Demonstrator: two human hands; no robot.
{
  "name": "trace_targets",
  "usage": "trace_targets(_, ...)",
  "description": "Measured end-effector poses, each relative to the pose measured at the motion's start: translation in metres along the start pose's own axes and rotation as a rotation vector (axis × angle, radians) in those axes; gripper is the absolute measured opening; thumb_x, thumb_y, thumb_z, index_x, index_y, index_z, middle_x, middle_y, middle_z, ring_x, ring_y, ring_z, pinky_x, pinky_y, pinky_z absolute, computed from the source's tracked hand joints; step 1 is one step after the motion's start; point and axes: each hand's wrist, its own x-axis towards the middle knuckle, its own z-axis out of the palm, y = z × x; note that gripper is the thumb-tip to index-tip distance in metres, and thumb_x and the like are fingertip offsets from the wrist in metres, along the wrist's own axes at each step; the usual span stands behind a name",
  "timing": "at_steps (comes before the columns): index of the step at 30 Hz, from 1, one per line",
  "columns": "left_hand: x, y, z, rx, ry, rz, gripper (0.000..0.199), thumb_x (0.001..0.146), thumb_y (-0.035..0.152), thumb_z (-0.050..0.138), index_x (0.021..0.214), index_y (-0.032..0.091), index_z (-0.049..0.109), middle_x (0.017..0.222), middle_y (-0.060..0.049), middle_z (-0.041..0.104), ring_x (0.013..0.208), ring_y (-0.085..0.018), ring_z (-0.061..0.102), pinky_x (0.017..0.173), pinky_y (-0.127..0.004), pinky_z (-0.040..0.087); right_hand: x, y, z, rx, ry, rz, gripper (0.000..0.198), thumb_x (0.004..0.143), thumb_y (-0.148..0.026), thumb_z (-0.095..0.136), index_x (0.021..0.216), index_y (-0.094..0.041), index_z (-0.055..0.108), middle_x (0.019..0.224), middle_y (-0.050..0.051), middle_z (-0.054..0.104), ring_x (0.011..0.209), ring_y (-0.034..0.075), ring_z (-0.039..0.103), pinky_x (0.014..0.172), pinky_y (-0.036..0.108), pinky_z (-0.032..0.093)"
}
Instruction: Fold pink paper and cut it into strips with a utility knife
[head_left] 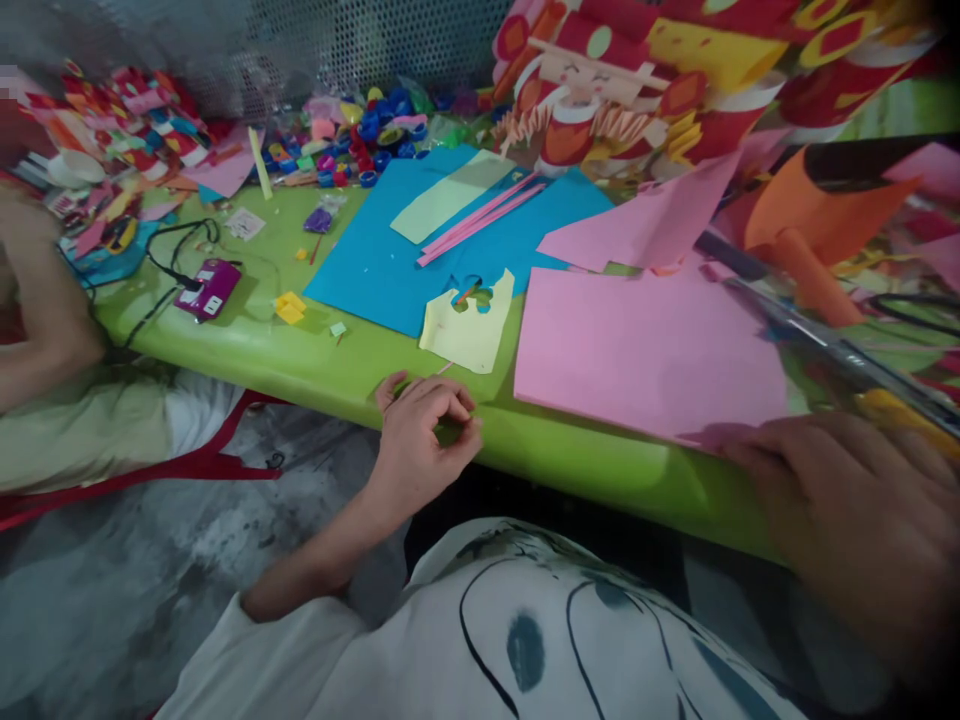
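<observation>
From afar I see the left hand (421, 428) near the edge of the green table (247, 345), thumb and forefinger curled ringlike (anything pinched, I can't tell); then cut yellow paper (472, 335); then pink paper (637, 350), its near edge at the blurred right hand (855, 510), fingers half-curled, hold unclear.

Right hand (847, 500) blurred, grip unclear — co-worker's arm (45, 300) cut by left edge.

Shines smooth and glossy on the green table (270, 340); looks like matt paper in the pink sheet (645, 350) and blue sheet (375, 270); resembles shiny plastic on the purple box (208, 290).
</observation>
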Motion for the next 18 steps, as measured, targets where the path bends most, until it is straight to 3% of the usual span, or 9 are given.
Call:
trace_targets(3,0.0,0.007,-0.002,0.005,0.04,0.013,0.012,0.089,0.027,0.073,0.093,0.026,0.061,0.106,0.002,0.078,0.09,-0.018,0.072,0.119,-0.049,0.029,0.003,-0.008,-0.005,-0.034,0.063,-0.094,0.033,0.11,-0.051,0.042,0.103,-0.03,0.067,0.095,0.006,0.071,0.092,0.03,0.063,0.082,0.044,0.041)
trace_targets(6,0.004,0.014,-0.002,0.105,0.085,0.115,0.037,0.09,0.036,0.079,0.124,0.028,0.065,0.123,-0.003,0.076,0.106,-0.023,0.073,0.123,-0.051,0.027,0.008,-0.018,-0.012,-0.062,0.123,-0.155,0.03,0.111,-0.048,0.043,0.099,-0.029,0.063,0.09,0.005,0.069,0.089,0.03,0.063,0.081,0.044,0.041)
trace_targets(7,0.006,0.015,-0.001,0.143,0.086,0.158,0.037,0.094,0.037,0.079,0.127,0.029,0.067,0.125,-0.004,0.076,0.112,-0.024,0.073,0.124,-0.051,0.026,0.009,-0.02,-0.014,-0.061,0.133,-0.171,0.029,0.111,-0.047,0.044,0.099,-0.028,0.063,0.089,0.005,0.069,0.088,0.029,0.063,0.08,0.044,0.041)
trace_targets(12,0.013,0.006,0.009,0.179,0.049,0.268,0.002,0.105,0.031,0.075,0.106,0.033,0.076,0.108,0.004,0.082,0.106,-0.019,0.076,0.116,-0.047,0.029,0.006,-0.027,-0.021,0.008,0.134,-0.227,0.025,0.111,-0.041,0.047,0.107,-0.027,0.067,0.091,0.005,0.068,0.087,0.029,0.061,0.08,0.044,0.041)
trace_targets(18,0.015,-0.006,0.01,0.169,0.024,0.284,0.016,0.104,0.029,0.076,0.12,0.032,0.076,0.109,0.002,0.082,0.104,-0.019,0.076,0.109,-0.045,0.035,-0.002,-0.018,-0.021,0.076,0.167,-0.317,0.019,0.107,-0.034,0.058,0.118,-0.025,0.07,0.103,0.008,0.074,0.096,0.03,0.065,0.091,0.048,0.045)
